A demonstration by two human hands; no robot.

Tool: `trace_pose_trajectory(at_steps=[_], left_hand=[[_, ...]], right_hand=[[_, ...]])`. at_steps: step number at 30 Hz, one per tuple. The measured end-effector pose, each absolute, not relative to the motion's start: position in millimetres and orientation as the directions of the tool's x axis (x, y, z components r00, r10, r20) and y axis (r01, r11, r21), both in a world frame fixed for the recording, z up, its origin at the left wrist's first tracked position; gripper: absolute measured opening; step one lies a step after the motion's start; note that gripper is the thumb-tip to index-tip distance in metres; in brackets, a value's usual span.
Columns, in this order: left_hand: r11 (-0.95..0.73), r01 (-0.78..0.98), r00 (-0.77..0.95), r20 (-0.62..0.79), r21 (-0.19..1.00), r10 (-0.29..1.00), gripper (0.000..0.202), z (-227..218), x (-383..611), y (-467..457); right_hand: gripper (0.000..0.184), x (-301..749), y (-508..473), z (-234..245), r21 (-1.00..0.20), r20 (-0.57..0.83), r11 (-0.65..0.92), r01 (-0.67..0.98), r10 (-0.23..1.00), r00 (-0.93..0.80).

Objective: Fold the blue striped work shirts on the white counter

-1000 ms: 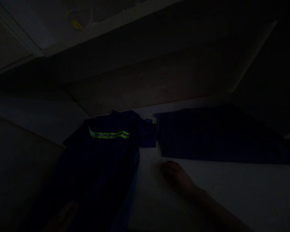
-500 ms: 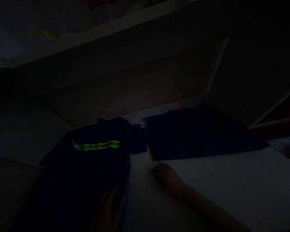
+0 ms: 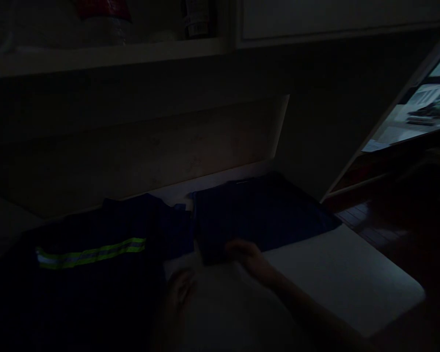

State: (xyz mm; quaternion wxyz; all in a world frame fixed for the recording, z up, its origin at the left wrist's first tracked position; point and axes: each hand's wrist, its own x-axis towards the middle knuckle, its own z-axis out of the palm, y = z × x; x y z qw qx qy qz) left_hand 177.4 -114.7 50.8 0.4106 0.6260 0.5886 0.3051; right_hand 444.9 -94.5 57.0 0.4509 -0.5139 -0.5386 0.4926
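Note:
A dark navy short-sleeved shirt [image 3: 95,288] with a yellow-green and silver reflective band [image 3: 95,254] lies spread out on the left of the white table [image 3: 326,274]. To its right is a flat dark blue cloth piece [image 3: 264,215], perhaps a folded garment. My right hand [image 3: 244,252] is at the front edge of this piece, its fingers curved and apart; contact is hard to make out in the dark. My left hand [image 3: 180,288] hovers by the shirt's right side, fingers loosely bent, with nothing visible in them. Both hands are dim and blurred.
Above the table runs a shelf [image 3: 161,51] carrying a red-topped clear container [image 3: 106,14] and a dark bottle [image 3: 196,19]. A side panel [image 3: 326,117] stands behind the table's right part. Beyond the table's rounded corner lies a dark reddish floor [image 3: 381,225].
The view has swung right, bringing the table's right corner and a bright opening into sight. My right hand has moved from the bare table to the blue cloth's front edge; my left hand has shifted off the shirt.

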Motion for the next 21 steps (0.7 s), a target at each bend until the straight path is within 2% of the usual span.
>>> trace_pose_trajectory(at_steps=[2, 4, 6, 10, 15, 21], left_hand=[[0.150, 0.399, 0.127, -0.217, 0.905, 0.968, 0.042, 67.2, 203.4, -72.0], [0.249, 0.390, 0.115, -0.315, 0.887, 0.942, 0.042, 74.0, 228.3, -28.9], [0.309, 0.420, 0.087, -0.377, 0.853, 0.922, 0.042, 72.5, 249.2, 9.7], [0.313, 0.439, 0.045, -0.369, 0.842, 0.929, 0.041, 61.1, 276.9, 64.2], [0.274, 0.387, 0.028, -0.308, 0.880, 0.951, 0.035, 54.4, 293.6, 95.8], [0.134, 0.352, 0.029, -0.154, 0.926, 0.988, 0.029, 60.0, 302.8, 113.3]], right_hand=[[0.036, 502.6, -61.9, 74.0, -0.981, -0.084, -0.116, 0.152, 0.976, 0.202], [0.040, 568.6, -28.1, 89.0, -0.953, -0.050, -0.172, 0.249, 0.901, 0.430], [0.041, 630.8, -1.8, 100.1, -0.880, -0.063, -0.316, 0.355, 0.819, 0.571], [0.033, 708.5, 18.5, 101.9, -0.744, -0.069, -0.495, 0.449, 0.725, 0.685], [0.029, 718.8, 28.9, 66.0, -0.576, -0.125, -0.650, 0.495, 0.668, 0.733], [0.032, 706.2, 50.6, 47.7, -0.526, -0.129, -0.713, 0.464, 0.606, 0.785]])
